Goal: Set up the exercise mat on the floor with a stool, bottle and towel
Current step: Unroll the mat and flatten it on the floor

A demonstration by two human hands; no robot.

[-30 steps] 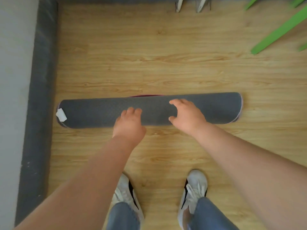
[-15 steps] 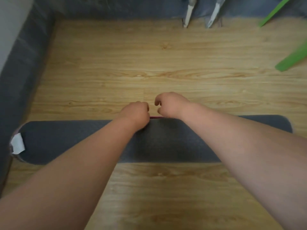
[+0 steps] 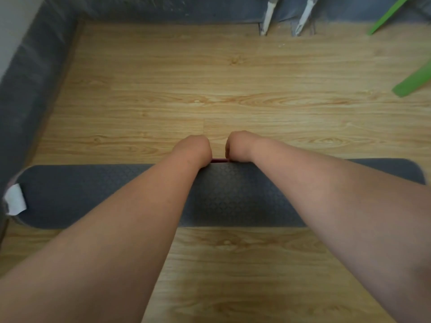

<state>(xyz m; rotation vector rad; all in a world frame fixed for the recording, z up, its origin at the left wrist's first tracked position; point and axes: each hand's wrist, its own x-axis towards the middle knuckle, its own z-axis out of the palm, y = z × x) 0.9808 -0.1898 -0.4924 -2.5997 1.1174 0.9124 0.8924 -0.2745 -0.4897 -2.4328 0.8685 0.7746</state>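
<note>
A rolled dark grey exercise mat (image 3: 233, 197) lies across the wooden floor (image 3: 210, 89), with a white tag (image 3: 15, 199) at its left end. My left hand (image 3: 193, 150) and my right hand (image 3: 240, 146) reach over the roll and curl down onto its far edge, close together. A thin strip of dark red edge (image 3: 219, 160) shows between them. The fingers are hidden behind the roll. No stool, bottle or towel is in view.
A dark grey skirting (image 3: 35, 73) runs along the left and far sides. Two white legs (image 3: 268, 17) stand at the far wall. Green slats (image 3: 412, 82) reach in at the upper right.
Both hands moved from the near side of the roll over to its far edge and curled shut there, close together. The camera came lower and closer; my feet left the view.
</note>
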